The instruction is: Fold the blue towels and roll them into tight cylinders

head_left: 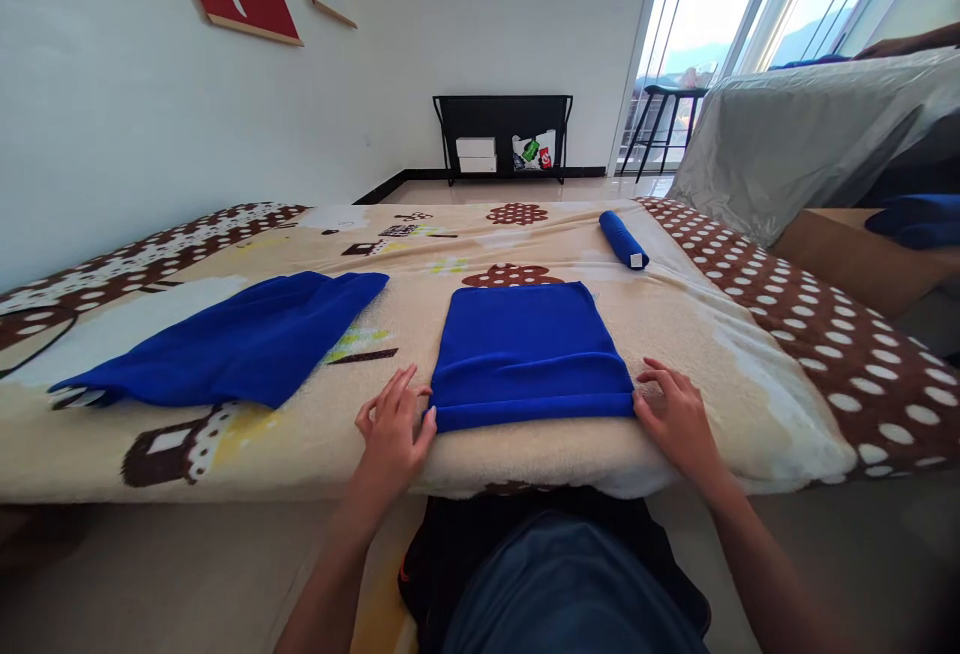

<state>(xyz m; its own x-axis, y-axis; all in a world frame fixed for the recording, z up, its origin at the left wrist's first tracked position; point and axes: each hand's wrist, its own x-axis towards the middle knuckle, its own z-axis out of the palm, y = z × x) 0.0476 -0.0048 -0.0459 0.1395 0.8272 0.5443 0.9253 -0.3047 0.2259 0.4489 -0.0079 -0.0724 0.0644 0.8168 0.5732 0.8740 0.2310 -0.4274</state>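
A blue cloth (529,339) lies spread in front of me, its near edge folded or rolled into a narrow band. My left hand (394,424) rests at the left end of that band, fingers apart, thumb against the cloth's corner. At the right end, my right hand (675,416) touches the band's corner with its thumb side, its fingers also spread. Farther back on the right lies a rolled blue cloth (621,238) with a small white label. Another blue cloth (240,339) lies loose and rumpled on the left.
All the cloths lie on a patterned beige blanket (735,374) with brown dotted borders. A black rack (502,114) stands by the far wall. To the right are a stool (664,124), a grey-covered surface (810,124), a cardboard box (862,254) and another person's arm (919,41).
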